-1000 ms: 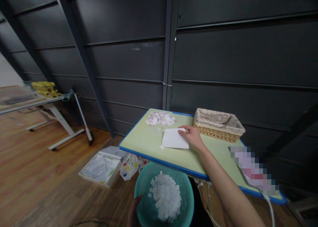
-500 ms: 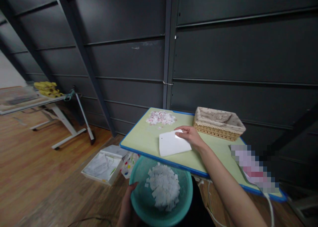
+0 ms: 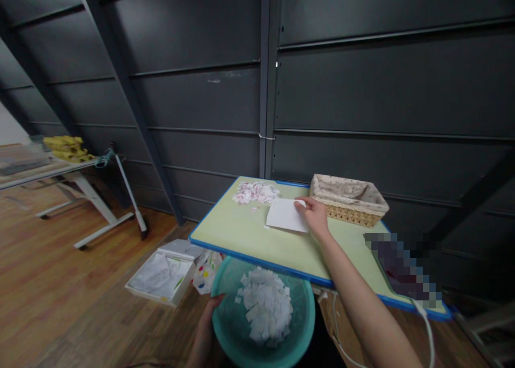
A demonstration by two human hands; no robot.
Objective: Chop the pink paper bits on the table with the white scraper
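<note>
My right hand (image 3: 314, 215) is closed on the right edge of a flat white sheet (image 3: 286, 215), stiff in look, held tilted just over the table. Behind it on the pale green tabletop (image 3: 237, 231) lies a heap of small white and pinkish pieces (image 3: 255, 192). My left hand (image 3: 210, 311) grips the left rim of a teal plastic basket (image 3: 301, 325), below the table's front edge. Inside that basket is a pile of small white square pieces (image 3: 267, 306). The fingers under the rim are hidden.
A cloth-lined wicker basket (image 3: 354, 213) stands at the table's back right. A pixelated flat device (image 3: 402, 271) with a white cable lies at the right. On the floor to the left is an open white box (image 3: 161, 277). A dark panelled wall (image 3: 201, 100) rises behind.
My right hand has moved the white sheet back, away from the table's front edge and closer to the heap. My left hand still holds the teal basket; the view has shifted slightly.
</note>
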